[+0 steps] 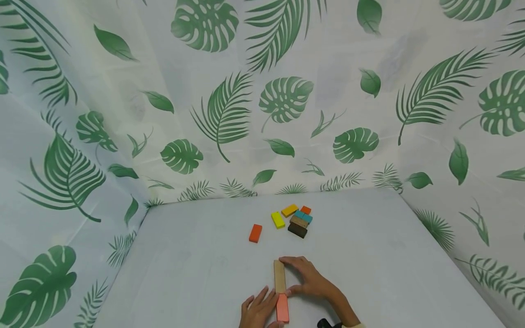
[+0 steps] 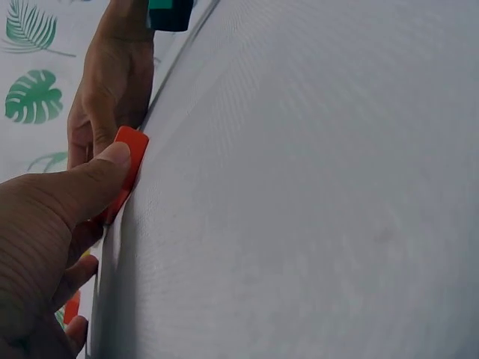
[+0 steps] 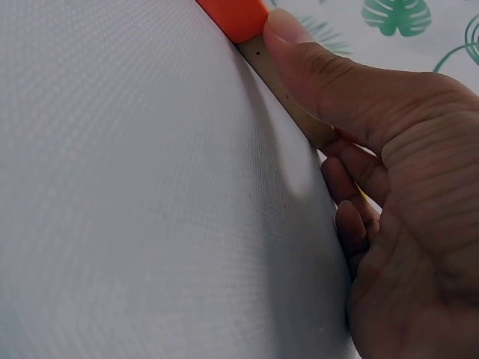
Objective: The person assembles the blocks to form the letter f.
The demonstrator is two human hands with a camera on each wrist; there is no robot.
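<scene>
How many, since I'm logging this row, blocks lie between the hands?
2, end to end: the tan block, held by the right hand, and the pinkish-red block, held by the left hand. No others appear hidden there.

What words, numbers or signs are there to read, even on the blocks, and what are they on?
None: no word, number or sign can be read.
Tan block: just small dark specks, no letters showing.
Pinkish-red block: no letters showing.
Backdrop: green leaf pictures only.
Farther blocks: too small to rule out tiny marks.
</scene>
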